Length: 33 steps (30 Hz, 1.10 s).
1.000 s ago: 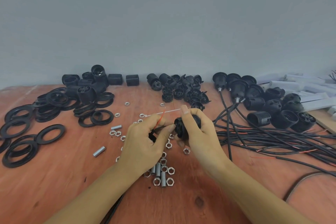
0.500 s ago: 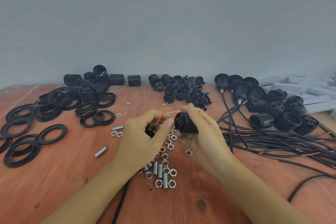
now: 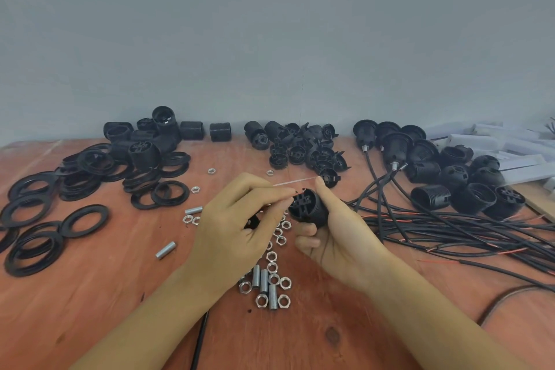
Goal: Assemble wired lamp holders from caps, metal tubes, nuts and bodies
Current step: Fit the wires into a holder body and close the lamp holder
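- The lamp holder body (image 3: 310, 209) is held on its side just above the middle of the table (image 3: 90, 294). Its long axis runs left to right, and its slotted end face points left, towards the left hand.
- It is a black plastic barrel, and the end face shows cross-shaped ribs and openings.
- The right hand (image 3: 339, 237) grips the body, thumb along the top and fingers curled underneath.
- The left hand (image 3: 237, 228) meets it at the end face, fingertips pinching a thin pale wire (image 3: 295, 181) that runs to the right thumb tip.
- Nuts and metal tubes (image 3: 271, 282) lie scattered beneath the hands, towards the near edge.
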{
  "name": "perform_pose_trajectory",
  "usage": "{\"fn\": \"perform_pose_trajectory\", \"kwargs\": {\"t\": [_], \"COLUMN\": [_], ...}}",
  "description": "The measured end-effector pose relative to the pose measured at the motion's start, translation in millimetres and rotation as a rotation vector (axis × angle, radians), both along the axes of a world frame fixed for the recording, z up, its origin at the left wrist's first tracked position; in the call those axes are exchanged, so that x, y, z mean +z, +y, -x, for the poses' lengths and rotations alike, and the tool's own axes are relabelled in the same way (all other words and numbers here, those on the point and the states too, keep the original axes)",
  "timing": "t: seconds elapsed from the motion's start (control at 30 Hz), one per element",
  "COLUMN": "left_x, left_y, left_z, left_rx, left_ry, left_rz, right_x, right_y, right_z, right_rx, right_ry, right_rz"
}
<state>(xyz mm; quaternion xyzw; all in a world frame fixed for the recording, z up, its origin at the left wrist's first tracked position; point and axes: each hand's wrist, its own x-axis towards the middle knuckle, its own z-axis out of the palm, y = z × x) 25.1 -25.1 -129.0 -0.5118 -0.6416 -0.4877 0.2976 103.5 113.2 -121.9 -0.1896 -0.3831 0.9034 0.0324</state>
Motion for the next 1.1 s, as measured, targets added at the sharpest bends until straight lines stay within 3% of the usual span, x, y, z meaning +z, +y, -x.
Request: {"fn": "perform_pose_trajectory", "kwargs": {"t": [0.2, 0.43, 1.1], "left_x": [0, 4, 6], "left_y": [-1, -3, -3], "left_z": [0, -3, -9], "left_rx": [0.046, 0.109, 0.133], "left_ry": [0.02, 0.051, -0.014], "left_rz": [0.153, 0.281, 0.312], "right_x": [-2, -4, -3], "right_y": [0, -1, -7], "right_z": [1, 3, 1], "right_rx": [-0.05, -0.091, -0.125], "right_ry": [0.0, 0.035, 0.062], "right_rz": [-0.02, -0.216, -0.408]}}
